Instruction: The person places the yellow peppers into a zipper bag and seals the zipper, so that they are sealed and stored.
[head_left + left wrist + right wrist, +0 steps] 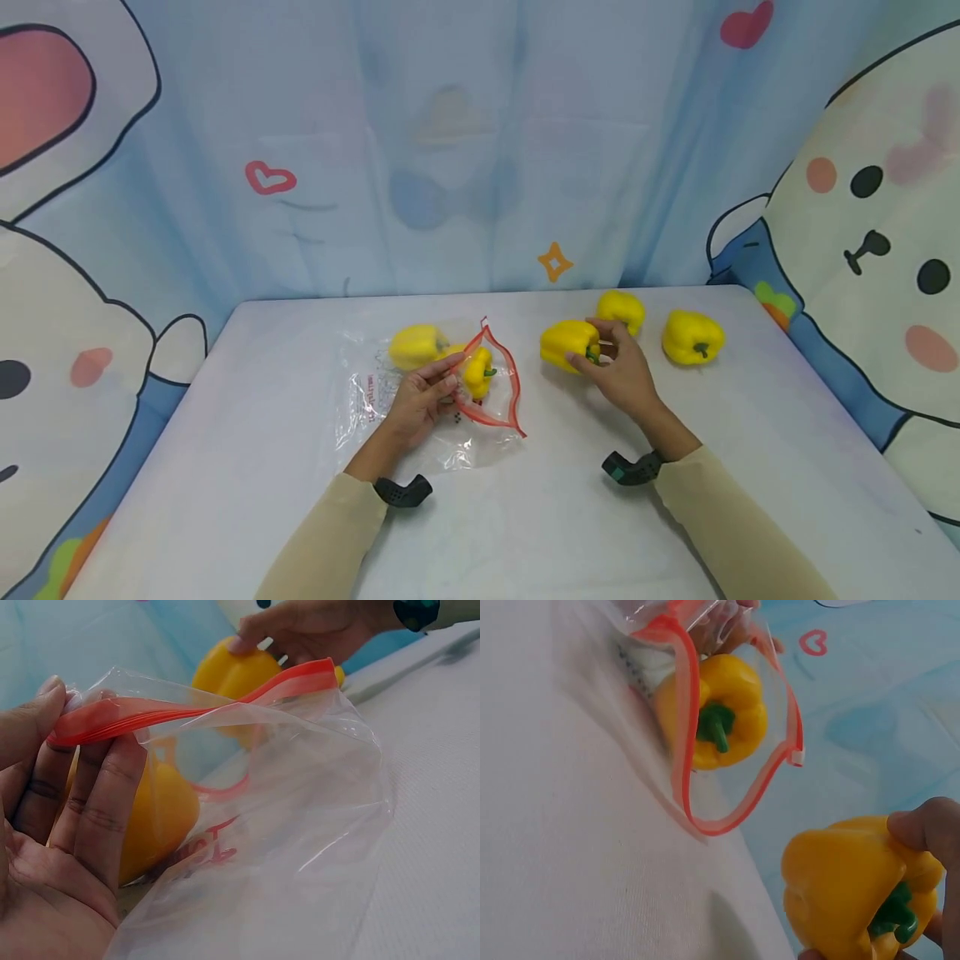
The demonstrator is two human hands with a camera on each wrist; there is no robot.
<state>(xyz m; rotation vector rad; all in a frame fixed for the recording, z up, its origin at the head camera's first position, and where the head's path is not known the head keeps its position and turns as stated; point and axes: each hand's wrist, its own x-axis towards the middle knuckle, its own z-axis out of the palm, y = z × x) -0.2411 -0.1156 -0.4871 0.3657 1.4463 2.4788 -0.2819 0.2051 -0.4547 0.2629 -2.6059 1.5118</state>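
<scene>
A clear plastic zip bag point(438, 450) with a red zip edge lies on the table, its mouth gaping toward the right. My left hand point(422, 402) pinches the bag's red rim between thumb and fingers. Inside the bag are yellow bell peppers; one pepper point(731, 712) faces the mouth with its green stem, and another pepper point(414, 347) sits farther back. My right hand point(624, 371) grips a yellow bell pepper point(567, 343) by its stem end, just right of the bag's mouth and apart from it. In the right wrist view the held pepper point(847, 885) shows its green stem.
Two more yellow bell peppers, one at the back point(621, 308) and one at the right point(692, 337), stand on the white table point(562, 517) beyond and beside my right hand. A blue curtain point(450, 167) with cartoon prints hangs behind the table's far edge.
</scene>
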